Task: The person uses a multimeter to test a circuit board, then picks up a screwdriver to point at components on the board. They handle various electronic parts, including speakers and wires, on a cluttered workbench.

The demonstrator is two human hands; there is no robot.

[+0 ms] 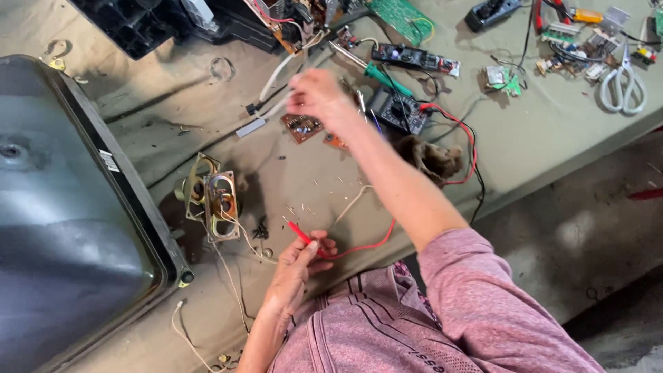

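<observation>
My left hand (298, 261) pinches a red test probe (301, 233) close to my chest. Its red lead (366, 245) curves off to the right. My right hand (319, 98) reaches out over the table and is blurred, with the fingers bunched beside a white cable (276, 74). Whether they grip anything is unclear. Just below that hand lies a small brown circuit board (302, 127). A black multimeter (398, 110) with a red lead sits to its right. Two small oval speakers (215, 197) with thin wires lie left of my left hand.
A large grey picture tube (62, 228) fills the left side. A green-handled soldering iron (387, 79), a green circuit board (404, 17), white-handled scissors (623, 87) and several small electronic parts lie at the back. A brown fluffy clump (432, 157) sits near the table edge (552, 176).
</observation>
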